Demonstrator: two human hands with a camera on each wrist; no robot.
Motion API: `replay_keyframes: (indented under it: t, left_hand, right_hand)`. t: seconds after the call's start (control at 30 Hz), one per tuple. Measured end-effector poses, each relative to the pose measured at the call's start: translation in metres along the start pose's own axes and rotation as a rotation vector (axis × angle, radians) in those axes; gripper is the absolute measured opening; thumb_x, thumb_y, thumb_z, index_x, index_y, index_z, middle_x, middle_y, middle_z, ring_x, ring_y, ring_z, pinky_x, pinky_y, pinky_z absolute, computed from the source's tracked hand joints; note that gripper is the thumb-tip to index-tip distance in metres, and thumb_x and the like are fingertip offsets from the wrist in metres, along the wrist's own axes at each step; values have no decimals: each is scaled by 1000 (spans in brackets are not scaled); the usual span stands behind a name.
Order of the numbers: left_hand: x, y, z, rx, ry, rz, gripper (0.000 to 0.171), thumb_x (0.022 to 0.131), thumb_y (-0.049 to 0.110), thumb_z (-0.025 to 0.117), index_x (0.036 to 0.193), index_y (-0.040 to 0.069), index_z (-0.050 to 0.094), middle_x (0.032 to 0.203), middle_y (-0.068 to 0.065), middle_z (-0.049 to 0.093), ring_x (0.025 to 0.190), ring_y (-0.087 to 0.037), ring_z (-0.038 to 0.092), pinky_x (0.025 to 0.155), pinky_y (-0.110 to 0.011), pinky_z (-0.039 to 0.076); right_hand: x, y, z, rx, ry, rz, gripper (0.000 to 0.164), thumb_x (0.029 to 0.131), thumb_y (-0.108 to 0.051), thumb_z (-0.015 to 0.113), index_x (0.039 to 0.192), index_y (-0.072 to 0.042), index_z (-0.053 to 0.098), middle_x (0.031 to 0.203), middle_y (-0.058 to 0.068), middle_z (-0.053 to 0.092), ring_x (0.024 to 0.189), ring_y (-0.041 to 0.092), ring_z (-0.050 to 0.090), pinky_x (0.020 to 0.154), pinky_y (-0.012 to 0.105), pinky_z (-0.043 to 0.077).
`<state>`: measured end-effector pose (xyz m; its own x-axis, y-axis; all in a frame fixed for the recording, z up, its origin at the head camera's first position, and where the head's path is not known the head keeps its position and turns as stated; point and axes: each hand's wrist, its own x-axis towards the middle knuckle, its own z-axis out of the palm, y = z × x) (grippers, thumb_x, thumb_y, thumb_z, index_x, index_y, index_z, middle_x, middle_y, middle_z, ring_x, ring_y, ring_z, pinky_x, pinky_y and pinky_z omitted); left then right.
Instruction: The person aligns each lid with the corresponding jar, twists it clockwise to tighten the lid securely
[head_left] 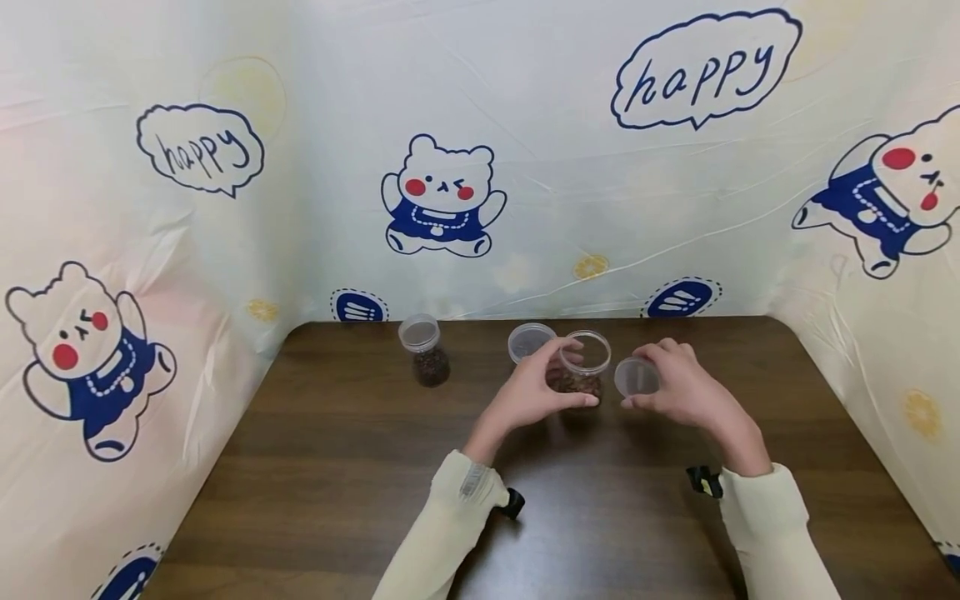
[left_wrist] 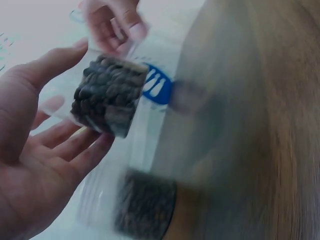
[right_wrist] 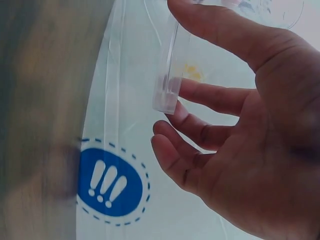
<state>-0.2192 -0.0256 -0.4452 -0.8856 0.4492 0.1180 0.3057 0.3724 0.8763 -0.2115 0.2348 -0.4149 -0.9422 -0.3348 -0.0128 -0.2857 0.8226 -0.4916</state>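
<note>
My left hand (head_left: pixel 531 390) grips a clear jar (head_left: pixel 583 383) between thumb and fingers. Its rim has no lid on it. Dark, bean-like pieces (left_wrist: pixel 109 92) fill the lower part of this jar, which appears raised off the table. To the right, my right hand (head_left: pixel 686 387) pinches a translucent round lid (head_left: pixel 636 378) by its edge. The right wrist view shows that lid (right_wrist: pixel 169 85) edge-on, between the thumb and fingers. Lid and jar are close together but apart. Behind my left hand stands another container with a translucent top (head_left: pixel 529 340); the hand hides its lower part.
A lidded clear jar (head_left: pixel 429 357) with dark contents stands at the back left of the brown wooden table (head_left: pixel 337 492). One blurred jar (left_wrist: pixel 145 205) also shows below my hand in the left wrist view. Printed fabric (head_left: pixel 540 208) hangs behind the table's back edge.
</note>
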Motion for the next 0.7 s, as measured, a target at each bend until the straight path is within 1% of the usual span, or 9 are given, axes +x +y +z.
replay_keyframes:
  t: [0.13, 0.27, 0.4, 0.5, 0.6, 0.7]
  left_hand:
    - [-18, -8, -14, -34, -19, -14, 73, 84, 32, 91, 146, 28, 53, 135, 1, 69, 132, -17, 65, 114, -38, 52]
    - [-33, -19, -22, -69, -30, -20, 73, 84, 28, 91, 146, 28, 54, 138, 1, 69, 136, -17, 62, 118, -38, 48]
    - [-47, -27, -24, -111, -54, -25, 73, 83, 21, 92, 146, 26, 55, 140, -6, 68, 136, -15, 62, 120, -38, 46]
    - [-55, -33, -25, -127, -76, -29, 74, 82, 19, 93, 145, 24, 55, 142, -10, 67, 135, -15, 63, 119, -38, 46]
    - [-63, -39, -26, -141, -97, -20, 75, 83, 17, 92, 147, 18, 55, 142, -12, 67, 135, -18, 63, 118, -36, 47]
    - [-71, -46, -28, -156, -123, -20, 77, 82, 13, 92, 148, 13, 54, 142, -9, 67, 135, -19, 63, 116, -31, 49]
  right_hand:
    - [-3, -9, 12, 1, -27, -23, 74, 78, -33, 94, 133, 4, 62, 128, 27, 59, 112, 41, 48, 81, 49, 56]
    - [-4, -16, 26, -1, -72, -46, 72, 78, -33, 94, 132, 2, 63, 126, 24, 61, 112, 38, 50, 82, 48, 57]
    - [-7, -21, 40, -4, -116, -72, 70, 79, -31, 94, 132, 2, 64, 124, 20, 61, 112, 35, 52, 86, 48, 55]
    - [-9, -24, 51, -5, -135, -90, 69, 78, -31, 94, 131, 2, 64, 122, 17, 61, 112, 32, 54, 90, 48, 54]
    - [-9, -25, 61, -2, -147, -112, 70, 78, -34, 95, 130, 1, 65, 121, 16, 62, 110, 30, 56, 91, 46, 54]
    - [-8, -25, 69, 6, -158, -137, 72, 76, -38, 96, 128, 0, 65, 120, 14, 62, 109, 27, 58, 90, 44, 54]
